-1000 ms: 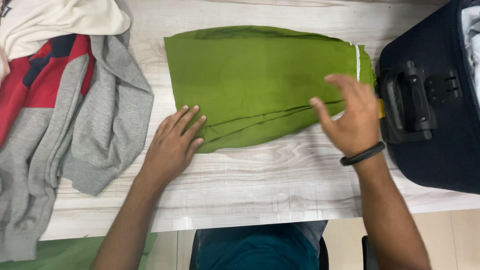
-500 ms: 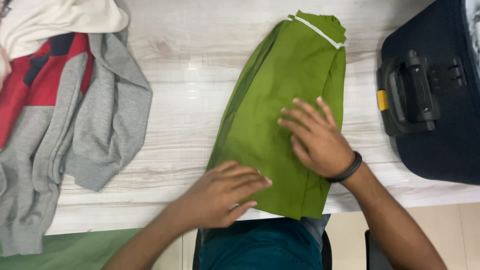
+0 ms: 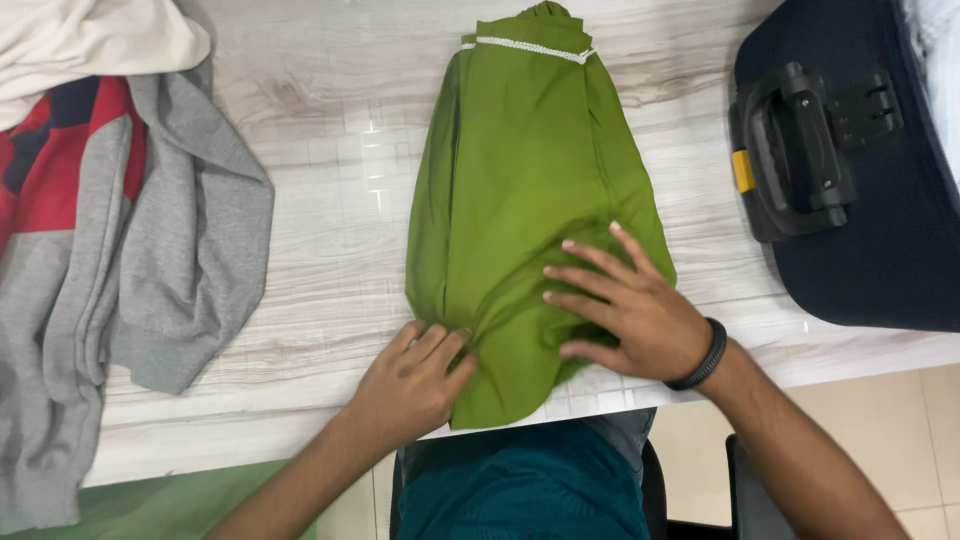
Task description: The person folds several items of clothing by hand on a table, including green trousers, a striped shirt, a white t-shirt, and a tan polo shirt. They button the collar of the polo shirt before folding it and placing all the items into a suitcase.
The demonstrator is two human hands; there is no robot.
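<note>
Green cloth [image 3: 530,190] had turned lengthwise toward the person, left hand [image 3: 410,385] pinching its edge, right hand [image 3: 625,310] pressing flat, fingers spread.

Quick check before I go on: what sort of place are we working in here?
Probably a room at home or in lodgings, set up for packing. A dark suitcase lies on a pale wood-look table, loose clothes are piled beside it, and both hands press a folded green garment.
</note>
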